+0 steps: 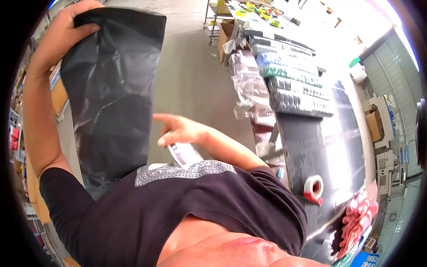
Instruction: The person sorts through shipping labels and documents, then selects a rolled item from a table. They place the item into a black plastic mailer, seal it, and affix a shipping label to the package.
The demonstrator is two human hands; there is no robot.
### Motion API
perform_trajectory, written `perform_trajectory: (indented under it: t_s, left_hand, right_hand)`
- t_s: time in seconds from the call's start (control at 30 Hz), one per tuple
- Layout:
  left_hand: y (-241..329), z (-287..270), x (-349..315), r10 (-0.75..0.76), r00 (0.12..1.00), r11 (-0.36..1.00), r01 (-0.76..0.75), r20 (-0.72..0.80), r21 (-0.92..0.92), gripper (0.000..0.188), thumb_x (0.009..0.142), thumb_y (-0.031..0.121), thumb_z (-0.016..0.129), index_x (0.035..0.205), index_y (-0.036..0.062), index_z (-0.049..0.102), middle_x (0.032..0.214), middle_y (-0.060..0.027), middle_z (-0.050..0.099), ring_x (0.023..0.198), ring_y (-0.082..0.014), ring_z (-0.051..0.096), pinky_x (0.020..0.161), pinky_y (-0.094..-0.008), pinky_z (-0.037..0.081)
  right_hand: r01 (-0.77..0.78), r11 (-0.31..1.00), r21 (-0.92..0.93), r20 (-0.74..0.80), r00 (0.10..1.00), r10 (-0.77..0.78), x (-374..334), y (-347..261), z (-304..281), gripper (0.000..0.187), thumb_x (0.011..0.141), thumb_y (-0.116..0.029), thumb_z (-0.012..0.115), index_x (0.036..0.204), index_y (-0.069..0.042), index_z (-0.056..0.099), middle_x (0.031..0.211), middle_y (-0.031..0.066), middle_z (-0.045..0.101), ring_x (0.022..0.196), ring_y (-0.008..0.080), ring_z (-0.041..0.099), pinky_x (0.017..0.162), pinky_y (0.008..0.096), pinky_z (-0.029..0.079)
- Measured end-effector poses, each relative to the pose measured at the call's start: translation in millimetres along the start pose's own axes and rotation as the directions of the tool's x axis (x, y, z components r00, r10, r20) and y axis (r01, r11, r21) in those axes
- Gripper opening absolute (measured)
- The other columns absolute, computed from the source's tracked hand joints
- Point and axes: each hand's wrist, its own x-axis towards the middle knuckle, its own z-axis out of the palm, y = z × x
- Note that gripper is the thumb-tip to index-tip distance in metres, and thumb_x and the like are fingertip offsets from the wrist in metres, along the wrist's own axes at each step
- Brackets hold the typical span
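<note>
My left hand (80,29) is raised at the far left, its thumb and fingers closed over the top edge of a large black plastic bag (118,89). The bag hangs down in front of me, wrinkled, its lower end reaching my shirt. My right hand (184,130) is beside the bag's right edge. Its index finger points at that edge; whether it touches I cannot tell. The other fingers are curled around a white printed item (184,155), perhaps a label or a small roll, partly hidden by the hand.
On my right stands a black-topped table (307,155) with stacked plastic-wrapped bundles (298,95), a tape roll in a red holder (314,187) and pink bunched material (356,222). A metal cart (215,20) and a cardboard box (226,38) stand beyond. Shelving (18,133) lines the left.
</note>
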Motion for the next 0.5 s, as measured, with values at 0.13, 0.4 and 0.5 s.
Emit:
perform_trajectory:
  t_s: [0.13, 0.4, 0.5]
  left_hand:
    - [-56.3, 8.4, 136.1, 0.032, 0.996, 0.993, -0.041, 0.083, 0.113, 0.026, 0.084, -0.005, 0.058, 0.11, 0.0005, 0.059, 0.1, -0.0026, 0.061, 0.098, -0.0103, 0.055, 0.09, -0.0256, 0.043]
    - [-116.2, 93.1, 374.9, 0.092, 0.993, 0.976, -0.076, -0.07, 0.203, 0.028, 0.078, -0.003, 0.066, 0.106, 0.0009, 0.066, 0.09, -0.0086, 0.07, 0.085, -0.0169, 0.065, 0.079, -0.0316, 0.05]
    - [-136.6, 107.4, 461.1, 0.219, 0.968, 0.956, -0.187, -0.122, 0.228, 0.034, 0.077, -0.003, 0.065, 0.111, 0.0019, 0.067, 0.093, -0.0095, 0.071, 0.088, -0.0177, 0.065, 0.079, -0.0318, 0.05]
  right_hand:
    - [-0.247, 0.856, -0.455, 0.306, 0.859, 0.411, 122.5, -21.6, -80.8, 0.062, 0.073, -0.045, 0.081, 0.106, 0.005, 0.068, 0.088, 0.0084, 0.069, 0.077, 0.0169, 0.063, 0.072, 0.0305, 0.051]
    - [-0.265, 0.964, -0.023, 0.29, 0.921, 0.26, 273.9, 34.2, -282.3, 0.04, 0.085, -0.028, 0.074, 0.114, -0.001, 0.068, 0.102, 0.0055, 0.07, 0.09, 0.0177, 0.063, 0.084, 0.0311, 0.049]
    - [-0.255, 0.967, 0.008, 0.29, 0.926, 0.242, 319.6, 42.6, -369.1, 0.038, 0.088, -0.025, 0.071, 0.117, 0.0, 0.066, 0.105, 0.0077, 0.069, 0.098, 0.0169, 0.06, 0.088, 0.0313, 0.048]
